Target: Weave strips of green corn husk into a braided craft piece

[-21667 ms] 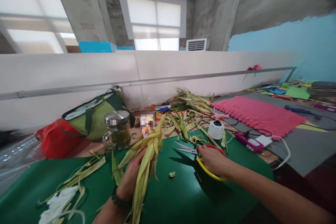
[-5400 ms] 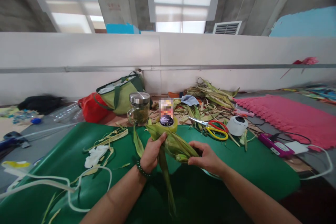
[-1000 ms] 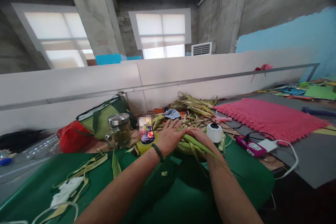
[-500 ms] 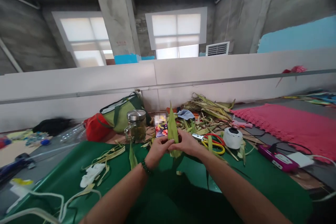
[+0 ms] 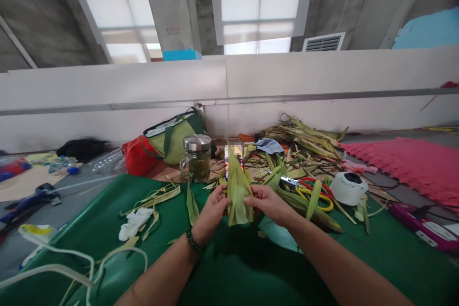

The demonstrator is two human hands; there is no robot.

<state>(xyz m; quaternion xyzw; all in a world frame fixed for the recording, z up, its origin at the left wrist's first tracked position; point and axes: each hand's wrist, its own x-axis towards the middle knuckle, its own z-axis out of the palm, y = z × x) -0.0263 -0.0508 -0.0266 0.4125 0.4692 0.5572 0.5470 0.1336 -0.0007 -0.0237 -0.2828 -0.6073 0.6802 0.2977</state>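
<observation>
A pale green corn husk (image 5: 239,196) stands upright between my two hands, its pointed end up and its wide end down. My left hand (image 5: 216,205) pinches its left edge, thumb in front; a dark bead bracelet sits on that wrist. On the opposite edge my right hand (image 5: 269,203) grips the husk with the thumb on its face. Behind the husk, a phone with a lit screen (image 5: 227,160) is partly covered. Red- and yellow-handled scissors (image 5: 324,201) lie right of my right hand, with green husk pieces over and beside them.
A glass mug with a metal lid (image 5: 197,160) stands beyond my left hand. A white spool (image 5: 348,188) and a purple power strip (image 5: 423,227) are at right. Dry husks (image 5: 304,138) are heaped at the back. White tissue (image 5: 134,224) lies left on the green mat (image 5: 158,253).
The husk is now spread wider, with my hands apart on opposite edges instead of close together at its lower part. The camera view has tilted down and shifted.
</observation>
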